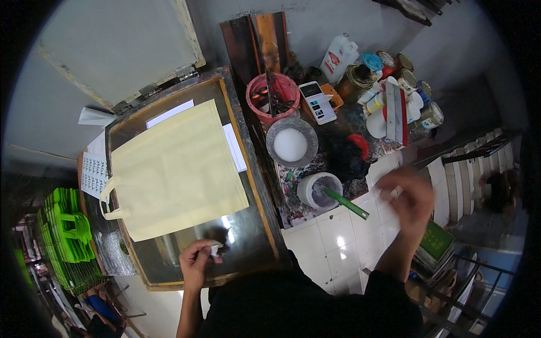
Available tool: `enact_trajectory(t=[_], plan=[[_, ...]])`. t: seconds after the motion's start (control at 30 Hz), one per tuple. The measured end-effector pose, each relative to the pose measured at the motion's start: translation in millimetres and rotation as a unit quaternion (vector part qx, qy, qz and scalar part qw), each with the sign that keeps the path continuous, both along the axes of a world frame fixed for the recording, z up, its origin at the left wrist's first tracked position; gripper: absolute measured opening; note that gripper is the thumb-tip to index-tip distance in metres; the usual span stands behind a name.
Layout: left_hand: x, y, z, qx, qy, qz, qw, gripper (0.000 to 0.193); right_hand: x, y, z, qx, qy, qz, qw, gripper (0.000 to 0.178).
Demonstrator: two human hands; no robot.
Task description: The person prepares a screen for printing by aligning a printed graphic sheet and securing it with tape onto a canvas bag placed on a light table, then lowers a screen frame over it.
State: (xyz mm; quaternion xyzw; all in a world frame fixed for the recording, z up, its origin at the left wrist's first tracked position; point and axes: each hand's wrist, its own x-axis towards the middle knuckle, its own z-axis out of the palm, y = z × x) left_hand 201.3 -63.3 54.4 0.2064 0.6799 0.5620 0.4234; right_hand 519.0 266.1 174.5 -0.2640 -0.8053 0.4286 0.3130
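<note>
In my left hand (195, 262), closed in a pinch near the front edge of a wood-framed glass-topped table (264, 236), is a small white scrap (214, 249); whether it is cloth or paper is unclear. A pale yellow fabric bag (177, 172) lies flat on that table, its handle toward the left. My right hand (408, 197) is raised off to the right, smeared by motion, so its fingers are unclear. Nearest to it is a green-handled tool (346, 204) leaning in a white tub (307, 191) of greyish paste; its lower end is hidden.
Beyond the tub are a grey bowl of white paste (291, 145), a pink bucket of tools (283, 93) and a phone (318, 102). Cans and a red-edged squeegee (397, 115) crowd the right. A hinged screen frame (121, 48) stands raised behind. Bright green bags (67, 225) are stacked left.
</note>
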Motion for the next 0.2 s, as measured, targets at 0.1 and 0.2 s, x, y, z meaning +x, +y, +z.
enact_trajectory(t=[0.1,0.2], plan=[[15,15,18,0.037,-0.047,-0.058,0.997,0.019,-60,-81,-14,-0.171,-0.005,0.212,0.962,0.044],[25,16,23,0.074,-0.039,-0.127,0.988,0.019,-96,-144,-61,0.008,-0.114,0.261,0.959,0.059]])
